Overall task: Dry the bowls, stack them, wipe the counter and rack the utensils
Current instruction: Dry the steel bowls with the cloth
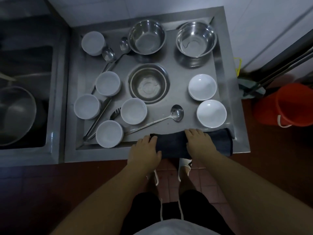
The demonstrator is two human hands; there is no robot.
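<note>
A dark blue cloth (pixel 216 143) lies folded over the front edge of the steel counter (pixel 240 116). My left hand (pixel 144 150) grips its left end. My right hand (pixel 198 141) rests on its middle, fingers spread flat. Several white bowls stand on the counter, among them one near the front left (pixel 109 134) and two at the right (pixel 202 86) (pixel 211 113). Three steel bowls sit at the back left (pixel 147 36), the back right (pixel 196 39) and the centre (pixel 149 83). A ladle (pixel 177 112) lies just behind the cloth. More ladles (pixel 108 54) and a slotted utensil (pixel 115 113) lie among the left bowls.
A sink (pixel 25 99) with a large steel basin is to the left. An orange bucket (pixel 286 104) and mop handles (pixel 279 70) stand on the floor at the right. A tiled wall (pixel 135 5) backs the counter.
</note>
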